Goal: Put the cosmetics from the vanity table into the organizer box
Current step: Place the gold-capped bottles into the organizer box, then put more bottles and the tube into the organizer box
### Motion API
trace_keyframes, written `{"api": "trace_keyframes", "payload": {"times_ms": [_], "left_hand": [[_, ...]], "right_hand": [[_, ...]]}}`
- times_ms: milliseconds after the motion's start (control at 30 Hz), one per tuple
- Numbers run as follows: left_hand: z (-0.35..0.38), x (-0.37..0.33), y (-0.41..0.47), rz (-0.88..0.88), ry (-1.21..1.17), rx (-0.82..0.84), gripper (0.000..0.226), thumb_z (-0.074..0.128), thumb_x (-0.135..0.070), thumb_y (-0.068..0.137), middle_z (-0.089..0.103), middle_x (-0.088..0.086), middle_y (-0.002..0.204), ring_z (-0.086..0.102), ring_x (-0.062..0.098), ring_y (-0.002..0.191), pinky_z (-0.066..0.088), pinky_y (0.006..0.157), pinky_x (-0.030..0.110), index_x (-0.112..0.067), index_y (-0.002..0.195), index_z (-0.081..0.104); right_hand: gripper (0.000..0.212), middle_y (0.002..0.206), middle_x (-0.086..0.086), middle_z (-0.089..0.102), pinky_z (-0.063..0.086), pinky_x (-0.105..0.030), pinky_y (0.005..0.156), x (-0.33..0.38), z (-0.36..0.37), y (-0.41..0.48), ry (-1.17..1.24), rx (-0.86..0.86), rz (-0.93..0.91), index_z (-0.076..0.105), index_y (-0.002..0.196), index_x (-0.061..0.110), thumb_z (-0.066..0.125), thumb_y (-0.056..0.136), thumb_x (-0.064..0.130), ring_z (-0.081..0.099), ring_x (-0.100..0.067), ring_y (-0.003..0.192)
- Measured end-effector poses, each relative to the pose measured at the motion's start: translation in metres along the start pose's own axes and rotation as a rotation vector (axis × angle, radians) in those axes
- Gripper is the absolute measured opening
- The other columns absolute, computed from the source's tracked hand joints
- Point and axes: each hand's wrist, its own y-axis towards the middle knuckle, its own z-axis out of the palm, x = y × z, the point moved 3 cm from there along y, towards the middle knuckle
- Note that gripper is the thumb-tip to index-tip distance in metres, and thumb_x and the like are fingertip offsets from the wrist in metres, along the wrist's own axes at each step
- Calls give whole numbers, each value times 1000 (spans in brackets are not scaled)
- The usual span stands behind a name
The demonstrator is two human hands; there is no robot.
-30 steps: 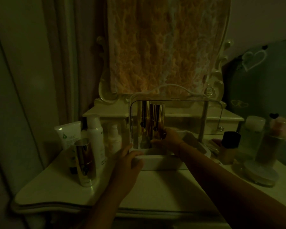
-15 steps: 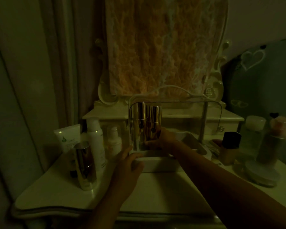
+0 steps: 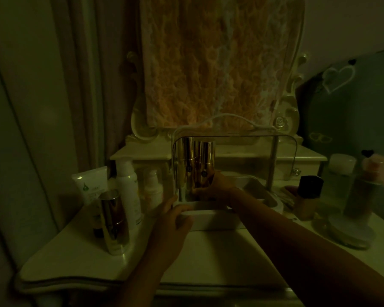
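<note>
Gold bottle (image 3: 205, 160): shiny, cylindrical, upright.

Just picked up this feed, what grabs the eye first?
The right hand grips a shiny gold bottle near its base, beside a second gold bottle, in the left end of the organizer box at mid-table. The left hand holds the box's front left corner. A third gold bottle stands on the left of the vanity table.
</note>
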Motion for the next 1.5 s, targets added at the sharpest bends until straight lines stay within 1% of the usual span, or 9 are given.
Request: {"api": "trace_keyframes", "payload": {"times_ms": [167,267,400,600,833,933,1033,1167,1500], "left_hand": [[0,0,1,17,25,-7,19,58,-18,86,27,-4,149,15,-5,122,26,88,6,-27,102,62],[0,0,1,16,28,-10,19,58,-18,86,26,-4,148,12,-8,119,24,76,-5,-26,103,62],[0,0,0,9,12,-13,19,58,-19,86,25,-5,149,18,0,123,32,93,20,-28,102,62],[1,2,-1,2,0,-18,20,58,-19,86,25,-6,148,19,0,124,33,93,22,-27,104,62],[-2,-2,-2,-32,-24,19,27,57,-17,87,24,-5,150,22,7,134,31,97,22,-20,114,59],[1,-4,-4,-37,-23,58,36,50,-5,87,35,-1,143,32,19,133,38,103,33,-31,111,58],[-2,-3,-4,-24,-7,-101,22,41,-16,94,62,1,96,59,27,100,48,78,31,-24,94,61],[-6,-3,-3,-150,-377,-175,35,28,-31,98,68,2,76,68,17,70,54,54,24,-13,92,57],[-27,-8,-38,-86,-145,28,38,53,-9,87,57,-11,109,57,5,100,50,85,26,-45,95,53]], "right_hand": [[29,93,7,60,45,-18,60,-5,-4,1,105,-2,37,59,97,19,75,74,13,57,-11,86],[62,115,-9,58,43,-15,57,-6,-9,2,76,-42,20,45,132,16,72,77,10,57,-20,98],[78,102,-3,56,42,-17,58,-10,-11,4,81,-43,8,30,143,19,70,78,5,56,-15,87],[60,120,-11,60,47,-23,76,-7,-13,-5,137,-108,33,45,131,11,71,77,10,58,-21,107],[46,106,0,55,48,-24,78,19,-13,-72,212,-572,-226,48,109,20,76,72,24,56,-15,95],[38,96,10,57,52,-13,65,41,9,-94,274,-488,-322,50,100,23,76,72,23,59,-4,86],[41,98,9,59,51,-7,66,59,38,-100,310,-341,-364,53,106,18,76,72,19,60,-2,89],[42,99,13,58,52,-14,72,74,63,-98,345,-232,-370,53,106,21,76,71,22,60,-2,93],[30,92,9,60,51,-11,64,66,57,-97,392,-275,-378,52,87,29,76,73,16,61,-3,84]]}}
